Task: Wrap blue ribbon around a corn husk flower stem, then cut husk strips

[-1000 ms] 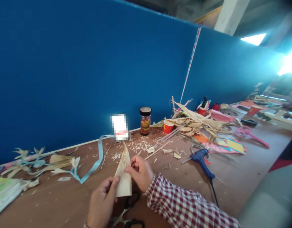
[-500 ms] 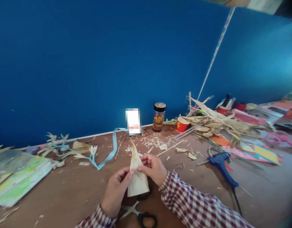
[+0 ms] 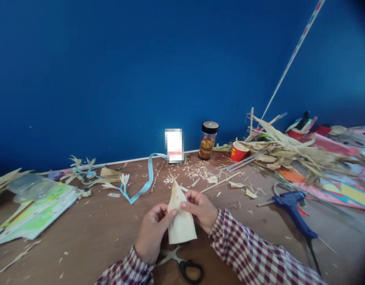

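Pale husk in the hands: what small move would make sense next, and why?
Perhaps ease the left hand and right hand slightly outward to smooth the pale husk. Both hands pinch it near its middle, from opposite sides, so gentle tension seems possible, and its wide lower edge looks ungripped.

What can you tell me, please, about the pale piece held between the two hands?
The pale piece looks like dried husk: cream, thin, faintly streaked, and browner towards its tip. It tapers from a broad, fairly straight near edge to a narrow point facing away from the person. The left hand pinches its left side and the right hand its right, both thumbs on the visible face. It is held over the brown table, just beyond the scissors.
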A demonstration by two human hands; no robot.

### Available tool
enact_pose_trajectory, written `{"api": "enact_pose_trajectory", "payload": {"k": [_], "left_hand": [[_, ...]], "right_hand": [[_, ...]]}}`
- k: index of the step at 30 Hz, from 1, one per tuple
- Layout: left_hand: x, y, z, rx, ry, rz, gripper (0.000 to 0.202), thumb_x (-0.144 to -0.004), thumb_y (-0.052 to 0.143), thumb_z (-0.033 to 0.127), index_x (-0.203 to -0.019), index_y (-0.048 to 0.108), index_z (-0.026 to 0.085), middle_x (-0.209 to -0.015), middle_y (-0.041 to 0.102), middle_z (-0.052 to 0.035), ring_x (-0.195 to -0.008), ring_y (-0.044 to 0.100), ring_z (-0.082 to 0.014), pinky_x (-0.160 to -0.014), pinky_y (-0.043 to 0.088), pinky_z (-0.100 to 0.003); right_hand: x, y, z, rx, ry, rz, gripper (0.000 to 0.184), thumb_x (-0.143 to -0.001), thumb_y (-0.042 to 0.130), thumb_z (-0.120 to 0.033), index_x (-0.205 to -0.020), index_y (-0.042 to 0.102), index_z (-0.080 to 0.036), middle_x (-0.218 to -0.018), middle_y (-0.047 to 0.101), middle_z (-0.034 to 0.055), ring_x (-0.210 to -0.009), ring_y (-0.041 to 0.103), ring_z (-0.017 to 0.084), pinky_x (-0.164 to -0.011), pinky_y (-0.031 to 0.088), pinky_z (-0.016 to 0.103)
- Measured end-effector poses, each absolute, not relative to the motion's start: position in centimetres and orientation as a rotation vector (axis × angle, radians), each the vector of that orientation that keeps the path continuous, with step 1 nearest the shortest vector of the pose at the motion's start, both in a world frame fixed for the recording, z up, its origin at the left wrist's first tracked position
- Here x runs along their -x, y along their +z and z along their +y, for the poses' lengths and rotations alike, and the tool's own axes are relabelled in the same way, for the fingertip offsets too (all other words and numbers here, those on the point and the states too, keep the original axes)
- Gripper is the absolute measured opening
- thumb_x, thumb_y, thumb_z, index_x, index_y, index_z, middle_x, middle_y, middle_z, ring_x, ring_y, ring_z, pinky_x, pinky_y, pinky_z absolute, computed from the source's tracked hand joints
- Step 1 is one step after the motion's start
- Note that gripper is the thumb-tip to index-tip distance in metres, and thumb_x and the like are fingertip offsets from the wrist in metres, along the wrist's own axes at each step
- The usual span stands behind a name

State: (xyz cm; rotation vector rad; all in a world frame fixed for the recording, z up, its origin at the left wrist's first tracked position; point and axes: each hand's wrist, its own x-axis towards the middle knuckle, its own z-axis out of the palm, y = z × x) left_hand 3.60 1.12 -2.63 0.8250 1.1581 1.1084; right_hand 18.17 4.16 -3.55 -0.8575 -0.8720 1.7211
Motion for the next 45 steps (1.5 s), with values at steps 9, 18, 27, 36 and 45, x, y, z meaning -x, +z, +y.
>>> {"api": "enact_pose_trajectory", "payload": {"k": [9, 18, 27, 36, 45], "left_hand": [[-3.0, -1.9, 1.4, -0.900, 1.133, 1.338, 0.027, -0.057, 0.074, 0.034, -0.065, 0.057, 0.014, -0.052, 0.056, 0.0040, -0.045, 0.048, -0.0075, -0.040, 0.036, -0.016], [-3.5, -2.2, 1.1, -1.070, 1.169, 1.190, 0.021, -0.073, 0.060, 0.036, -0.072, 0.062, 0.015, -0.062, 0.058, 0.0013, -0.056, 0.049, -0.0097, -0.052, 0.040, -0.019], [-3.7, -1.9, 0.6, -1.064, 1.162, 1.414, 0.027, -0.067, 0.064, 0.039, -0.074, 0.068, 0.014, -0.070, 0.068, -0.0047, -0.064, 0.058, -0.0160, -0.056, 0.045, -0.023], [-3.9, -1.7, 0.6, -1.180, 0.947, 1.227, 0.023, -0.069, 0.062, 0.037, -0.067, 0.064, 0.014, -0.059, 0.062, -0.0012, -0.055, 0.054, -0.0141, -0.049, 0.040, -0.021], [-2.6, -1.4, 1.0, -1.438, 1.172, 1.578, 0.026, -0.073, 0.057, 0.039, -0.059, 0.062, 0.016, -0.047, 0.051, 0.0032, -0.046, 0.045, -0.0105, -0.044, 0.033, -0.018]], "right_hand": [[-18.4, -3.3, 4.4, 0.946, 1.642, -0.915, 0.031, -0.059, 0.075, -0.032, -0.069, 0.050, -0.017, -0.053, 0.048, -0.0077, -0.043, 0.037, 0.005, -0.040, 0.029, 0.017], [-18.2, -3.0, 3.8, 0.891, 1.617, -1.217, 0.024, -0.066, 0.070, -0.032, -0.070, 0.053, -0.016, -0.060, 0.051, -0.0051, -0.052, 0.041, 0.007, -0.050, 0.033, 0.020], [-17.8, -3.4, 3.8, 1.034, 1.507, -1.079, 0.028, -0.063, 0.071, -0.036, -0.070, 0.054, -0.016, -0.056, 0.050, -0.0056, -0.050, 0.041, 0.007, -0.050, 0.034, 0.021], [-18.8, -1.7, 4.0, 1.128, 1.184, -1.225, 0.021, -0.067, 0.068, -0.033, -0.071, 0.054, -0.018, -0.060, 0.049, -0.0046, -0.054, 0.042, 0.009, -0.051, 0.035, 0.021], [-18.3, -3.2, 3.3, 1.049, 1.552, -1.348, 0.024, -0.067, 0.068, -0.038, -0.069, 0.055, -0.017, -0.060, 0.055, -0.0022, -0.050, 0.048, 0.010, -0.048, 0.038, 0.023]]}}
